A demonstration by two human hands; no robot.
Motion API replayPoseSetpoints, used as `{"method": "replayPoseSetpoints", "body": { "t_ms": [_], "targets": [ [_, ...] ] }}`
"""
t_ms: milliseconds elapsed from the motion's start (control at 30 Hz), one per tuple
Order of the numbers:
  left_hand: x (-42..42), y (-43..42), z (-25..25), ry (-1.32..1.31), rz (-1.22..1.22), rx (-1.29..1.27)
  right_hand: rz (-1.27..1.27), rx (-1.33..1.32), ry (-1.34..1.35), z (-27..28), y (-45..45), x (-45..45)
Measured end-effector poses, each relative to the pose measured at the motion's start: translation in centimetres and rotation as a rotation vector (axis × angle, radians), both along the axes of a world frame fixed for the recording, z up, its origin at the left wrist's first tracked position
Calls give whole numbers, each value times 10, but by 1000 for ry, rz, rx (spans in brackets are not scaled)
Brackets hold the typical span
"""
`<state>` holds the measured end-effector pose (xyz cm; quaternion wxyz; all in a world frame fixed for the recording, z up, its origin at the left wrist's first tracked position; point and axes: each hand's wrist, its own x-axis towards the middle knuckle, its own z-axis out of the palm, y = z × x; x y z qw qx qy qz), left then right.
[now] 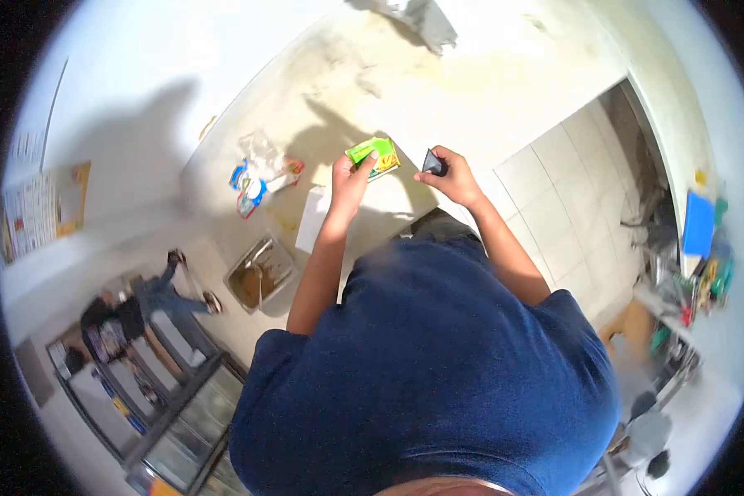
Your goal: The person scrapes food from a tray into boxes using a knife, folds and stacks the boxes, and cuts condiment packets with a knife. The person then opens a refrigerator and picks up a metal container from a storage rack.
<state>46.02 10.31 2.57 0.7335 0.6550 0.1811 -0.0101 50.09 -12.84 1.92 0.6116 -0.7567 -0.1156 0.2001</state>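
A green and yellow packet (380, 155) is gripped in my left hand (350, 186), thumb lying across its front. To its right, my right hand (458, 178) closes around a small dark grey object (433, 164) with a pointed, wedge-like outline; its kind is unclear. A short gap separates that object from the packet. Both hands are over the pale counter (264, 107), in front of my dark blue shirt.
Left of my left hand lie crumpled plastic wrappers (260, 178) in blue, white and red. A white sheet (310, 219) lies by my left forearm, near a steel sink (260, 274). Another person (140, 310) is at far left. Tiled floor (558, 198) shows to the right.
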Motion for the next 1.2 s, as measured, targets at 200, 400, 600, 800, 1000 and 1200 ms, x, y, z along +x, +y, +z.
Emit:
{"method": "replayPoseSetpoints", "body": {
  "t_ms": [200, 400, 600, 800, 1000, 1200],
  "targets": [
    [22, -65, 0, 21, -401, -41, -234, 13, -13, 19, -48, -13],
    [26, -110, 4, 30, -568, -47, -333, 18, -6, 9, -85, -24],
    [33, -113, -14, -45, -781, 40, -463, 45, 22, 8, -97, -45],
    [16, -64, -32, -187, -1062, 750, -510, 70, 0, -1, -87, -69],
    [-33, 1, -12, -279, -735, 964, -415, -41, -33, 9, -62, -75],
    [-62, 38, -18, -316, -585, 892, -327, -80, -56, 10, -24, -74]
  ]
}}
